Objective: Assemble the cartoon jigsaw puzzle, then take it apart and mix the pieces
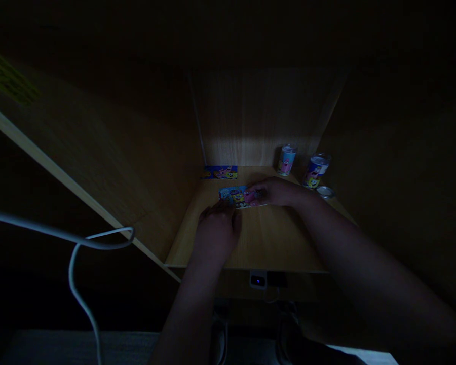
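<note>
The scene is very dim. A small colourful cartoon picture piece (233,195) lies on a wooden desk (273,243) inside a booth. My right hand (275,192) rests on the piece's right end, fingers curled over it. My left hand (216,230) lies palm down on the desk just in front of the piece, its fingertips near the lower left edge and its fingers fairly flat. A second cartoon strip (220,173) lies further back against the rear wall.
Two cartoon-printed cans (287,160) (316,171) stand at the back right, with a round lid (326,191) beside them. Wooden walls close in left, right and behind. A white cable (79,243) loops at the left. A small device (258,280) hangs below the desk's front edge.
</note>
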The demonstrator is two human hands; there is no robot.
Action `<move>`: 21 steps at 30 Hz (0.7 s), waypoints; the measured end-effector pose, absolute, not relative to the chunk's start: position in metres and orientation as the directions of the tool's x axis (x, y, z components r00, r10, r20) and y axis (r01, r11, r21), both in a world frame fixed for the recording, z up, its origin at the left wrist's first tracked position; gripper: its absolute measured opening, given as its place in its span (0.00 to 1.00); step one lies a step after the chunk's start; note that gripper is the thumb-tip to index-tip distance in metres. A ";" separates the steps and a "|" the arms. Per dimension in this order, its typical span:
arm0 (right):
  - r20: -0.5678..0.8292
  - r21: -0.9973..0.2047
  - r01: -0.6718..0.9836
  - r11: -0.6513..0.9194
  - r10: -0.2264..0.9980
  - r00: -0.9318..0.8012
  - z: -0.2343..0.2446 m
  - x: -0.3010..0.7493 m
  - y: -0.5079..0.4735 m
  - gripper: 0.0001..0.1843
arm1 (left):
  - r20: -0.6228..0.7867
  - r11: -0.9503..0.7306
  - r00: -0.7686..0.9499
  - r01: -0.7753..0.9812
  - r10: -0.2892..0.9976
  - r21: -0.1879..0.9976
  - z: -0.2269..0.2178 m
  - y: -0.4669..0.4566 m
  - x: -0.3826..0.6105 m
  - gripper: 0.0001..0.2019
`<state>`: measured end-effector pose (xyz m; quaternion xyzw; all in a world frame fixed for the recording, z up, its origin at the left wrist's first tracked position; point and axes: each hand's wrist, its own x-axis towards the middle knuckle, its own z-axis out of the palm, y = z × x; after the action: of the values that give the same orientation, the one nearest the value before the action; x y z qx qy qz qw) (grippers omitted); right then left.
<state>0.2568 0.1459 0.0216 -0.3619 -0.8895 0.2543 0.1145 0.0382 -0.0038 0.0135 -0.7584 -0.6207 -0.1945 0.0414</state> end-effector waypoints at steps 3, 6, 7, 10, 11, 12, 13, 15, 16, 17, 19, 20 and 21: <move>0.026 -0.509 0.608 0.610 0.716 -0.697 0.022 0.256 0.145 0.23 | 0.345 -0.247 0.178 0.954 0.922 0.169 0.013 -0.004 0.038 0.09; 0.024 -0.502 0.618 0.605 0.724 -0.690 0.023 0.256 0.144 0.23 | 0.333 -0.247 0.181 0.954 0.926 0.168 0.012 -0.004 0.038 0.08; 0.022 -0.503 0.617 0.605 0.723 -0.690 0.023 0.256 0.143 0.23 | 0.328 -0.244 0.178 0.955 0.928 0.171 0.012 -0.004 0.038 0.08; 0.025 -0.505 0.615 0.606 0.722 -0.691 0.023 0.255 0.143 0.23 | 0.321 -0.247 0.179 0.952 0.930 0.184 0.011 -0.004 0.037 0.09; 0.029 -0.502 0.614 0.609 0.722 -0.691 0.023 0.255 0.144 0.23 | 0.321 -0.252 0.184 0.950 0.929 0.185 0.010 -0.004 0.037 0.09; 0.033 -0.501 0.610 0.614 0.718 -0.695 0.023 0.255 0.144 0.23 | 0.325 -0.259 0.189 0.948 0.927 0.186 0.009 -0.003 0.037 0.10; 0.036 -0.503 0.603 0.619 0.712 -0.702 0.023 0.255 0.143 0.22 | 0.328 -0.263 0.192 0.947 0.925 0.187 0.009 -0.003 0.036 0.10; 0.046 -0.505 0.593 0.627 0.705 -0.707 0.024 0.254 0.143 0.20 | 0.333 -0.269 0.194 0.944 0.923 0.193 0.007 -0.003 0.035 0.09; 0.053 -0.499 0.598 0.627 0.711 -0.701 0.024 0.253 0.142 0.18 | 0.334 -0.274 0.198 0.941 0.921 0.199 0.007 -0.002 0.035 0.09; 0.059 -0.487 0.614 0.621 0.725 -0.687 0.026 0.252 0.142 0.16 | 0.335 -0.284 0.205 0.936 0.920 0.206 0.006 -0.002 0.035 0.09; 0.069 -0.445 0.667 0.598 0.765 -0.640 0.028 0.252 0.140 0.16 | 0.338 -0.315 0.230 0.923 0.912 0.221 0.005 -0.001 0.035 0.10; 0.074 -0.415 0.697 0.585 0.785 -0.615 0.029 0.251 0.140 0.16 | 0.343 -0.330 0.242 0.916 0.908 0.226 0.005 -0.001 0.035 0.10; 0.081 -0.382 0.724 0.574 0.802 -0.592 0.030 0.251 0.140 0.16 | 0.346 -0.342 0.252 0.911 0.904 0.229 0.004 0.000 0.035 0.11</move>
<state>0.2514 0.1397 0.0304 -0.4344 -0.8784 0.1564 0.1236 0.0349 -0.0002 0.0039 -0.7913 -0.5734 -0.2121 0.0087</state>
